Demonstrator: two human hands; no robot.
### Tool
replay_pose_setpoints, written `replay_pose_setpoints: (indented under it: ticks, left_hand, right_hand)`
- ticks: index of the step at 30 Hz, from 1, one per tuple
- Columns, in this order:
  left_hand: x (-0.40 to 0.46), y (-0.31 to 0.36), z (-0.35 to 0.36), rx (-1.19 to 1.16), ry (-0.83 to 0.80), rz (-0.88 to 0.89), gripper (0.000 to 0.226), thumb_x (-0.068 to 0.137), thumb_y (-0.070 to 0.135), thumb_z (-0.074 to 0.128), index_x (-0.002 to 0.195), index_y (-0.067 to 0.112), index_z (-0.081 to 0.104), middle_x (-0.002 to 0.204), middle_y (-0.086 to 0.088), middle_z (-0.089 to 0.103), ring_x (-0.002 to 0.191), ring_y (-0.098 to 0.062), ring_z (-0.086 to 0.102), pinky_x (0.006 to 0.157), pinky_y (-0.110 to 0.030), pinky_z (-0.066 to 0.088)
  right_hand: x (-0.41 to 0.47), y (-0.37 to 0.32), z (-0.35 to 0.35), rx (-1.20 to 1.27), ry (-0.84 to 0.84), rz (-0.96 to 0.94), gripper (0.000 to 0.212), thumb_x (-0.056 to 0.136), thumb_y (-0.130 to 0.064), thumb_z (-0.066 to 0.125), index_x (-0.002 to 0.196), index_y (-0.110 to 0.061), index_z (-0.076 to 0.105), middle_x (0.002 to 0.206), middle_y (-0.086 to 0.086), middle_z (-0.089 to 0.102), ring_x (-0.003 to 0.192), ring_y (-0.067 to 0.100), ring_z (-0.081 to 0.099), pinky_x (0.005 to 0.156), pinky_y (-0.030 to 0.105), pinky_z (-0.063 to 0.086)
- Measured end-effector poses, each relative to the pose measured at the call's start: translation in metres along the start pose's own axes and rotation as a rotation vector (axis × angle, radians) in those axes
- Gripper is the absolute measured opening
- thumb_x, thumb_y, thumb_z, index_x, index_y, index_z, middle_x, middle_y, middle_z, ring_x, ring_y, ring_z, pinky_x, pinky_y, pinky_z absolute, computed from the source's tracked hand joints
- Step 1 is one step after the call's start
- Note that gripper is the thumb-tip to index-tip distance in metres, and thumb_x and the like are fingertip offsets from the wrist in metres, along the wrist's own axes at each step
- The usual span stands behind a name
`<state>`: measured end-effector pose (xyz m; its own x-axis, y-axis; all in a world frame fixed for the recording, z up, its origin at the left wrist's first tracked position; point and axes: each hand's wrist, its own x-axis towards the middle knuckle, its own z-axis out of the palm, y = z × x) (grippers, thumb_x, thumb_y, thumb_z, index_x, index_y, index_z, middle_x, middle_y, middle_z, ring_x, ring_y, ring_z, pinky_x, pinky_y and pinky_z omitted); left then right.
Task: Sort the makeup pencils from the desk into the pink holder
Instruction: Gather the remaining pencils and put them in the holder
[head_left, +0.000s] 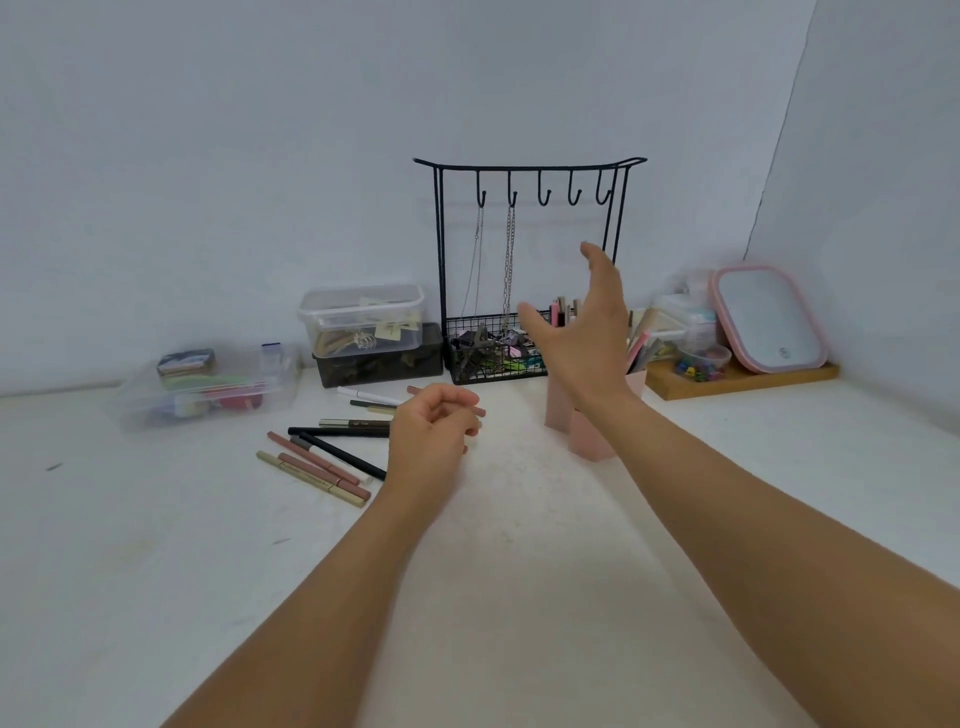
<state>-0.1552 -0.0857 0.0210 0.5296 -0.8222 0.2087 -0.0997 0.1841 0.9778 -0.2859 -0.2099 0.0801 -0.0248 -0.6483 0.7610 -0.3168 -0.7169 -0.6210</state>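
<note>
Now the right hand (582, 332) is hovering wide open over the pink holder (592, 441); at nine o'clock, the left hand (431, 431) is pinching a pink pencil (480, 411). Labels unreadable.

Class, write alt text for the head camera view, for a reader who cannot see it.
A person's right hand is raised open above a pink holder while the left hand grips a pink pencil. More makeup pencils lie on the white desk.
</note>
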Motion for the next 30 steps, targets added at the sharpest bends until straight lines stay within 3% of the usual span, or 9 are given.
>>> replay_pose_setpoints:
  ticks: [3,6,9,14,16,18,21,25,30]
  left_hand:
    - [0.003,0.015,-0.012,-0.027,0.118,0.022,0.021,0.089,0.0,0.062,0.09,0.017,0.074,0.067,0.011,0.072,0.065,-0.003,0.066,0.058,-0.019,0.054]
    - [0.018,0.031,-0.03,-0.012,0.161,-0.062,0.013,0.092,0.014,0.066,0.085,0.02,0.075,0.062,0.009,0.07,0.062,-0.006,0.066,0.058,-0.023,0.055]
    - [0.033,0.041,-0.058,0.159,0.167,-0.12,0.011,0.093,0.021,0.066,0.086,0.021,0.074,0.066,0.006,0.073,0.067,-0.012,0.069,0.063,-0.028,0.056]
    - [0.03,0.025,-0.122,0.53,0.232,-0.049,0.011,0.09,0.024,0.063,0.084,0.021,0.072,0.084,-0.002,0.075,0.083,-0.022,0.071,0.08,-0.038,0.057]
    - [0.022,0.011,-0.14,0.583,0.261,-0.061,0.009,0.088,0.023,0.064,0.085,0.023,0.072,0.087,-0.001,0.075,0.085,-0.021,0.07,0.078,-0.036,0.056]
    - [0.016,-0.003,-0.152,0.68,0.23,-0.026,0.007,0.087,0.021,0.066,0.085,0.028,0.069,0.087,0.002,0.072,0.082,-0.013,0.066,0.067,-0.028,0.048]
    - [0.016,-0.015,-0.154,0.876,0.106,0.043,0.009,0.086,0.019,0.069,0.092,0.025,0.067,0.092,0.006,0.063,0.084,-0.012,0.06,0.065,-0.024,0.038]
    - [0.017,-0.02,-0.143,1.002,0.019,0.115,0.017,0.092,0.024,0.066,0.109,0.022,0.068,0.101,0.002,0.053,0.086,-0.013,0.052,0.074,-0.026,0.035]
    - [0.013,-0.022,-0.13,0.991,0.003,0.194,0.022,0.092,0.035,0.07,0.109,0.02,0.071,0.099,0.002,0.056,0.092,-0.016,0.056,0.078,-0.026,0.038]
  right_hand:
    - [-0.013,-0.029,0.008,0.119,0.005,-0.071,0.054,0.085,-0.031,0.067,0.136,-0.025,0.049,0.134,-0.013,0.052,0.122,-0.007,0.046,0.096,0.001,0.035]
    - [-0.033,-0.037,0.033,0.107,-0.414,-0.095,0.037,0.087,-0.028,0.067,0.124,-0.024,0.064,0.121,-0.015,0.063,0.112,-0.006,0.055,0.099,0.011,0.044]
    - [-0.056,-0.016,0.06,-0.045,-0.742,0.012,0.047,0.091,-0.033,0.069,0.135,-0.022,0.058,0.139,-0.003,0.056,0.128,0.012,0.05,0.104,0.022,0.036]
    - [-0.07,0.021,0.079,-0.313,-0.817,0.11,0.054,0.095,-0.04,0.055,0.147,-0.031,0.045,0.153,0.007,0.043,0.143,0.03,0.033,0.117,0.045,0.029]
    - [-0.067,0.025,0.083,-0.304,-0.851,0.101,0.053,0.095,-0.04,0.05,0.147,-0.037,0.043,0.145,0.007,0.049,0.136,0.03,0.04,0.111,0.044,0.036]
    - [-0.068,0.027,0.086,-0.313,-0.938,0.011,0.05,0.097,-0.039,0.046,0.147,-0.046,0.04,0.134,0.001,0.055,0.122,0.024,0.05,0.094,0.037,0.044]
    - [-0.071,0.029,0.088,-0.286,-0.969,-0.029,0.039,0.101,-0.039,0.047,0.14,-0.039,0.052,0.126,-0.005,0.062,0.112,0.019,0.057,0.079,0.032,0.042]
    - [-0.074,0.027,0.088,-0.251,-0.905,-0.038,0.031,0.101,-0.033,0.052,0.13,-0.037,0.063,0.13,-0.01,0.065,0.11,0.016,0.059,0.084,0.032,0.047]
    - [-0.075,0.02,0.082,-0.208,-0.913,-0.028,0.031,0.1,-0.026,0.054,0.126,-0.036,0.067,0.13,-0.009,0.066,0.108,0.017,0.061,0.091,0.032,0.05]
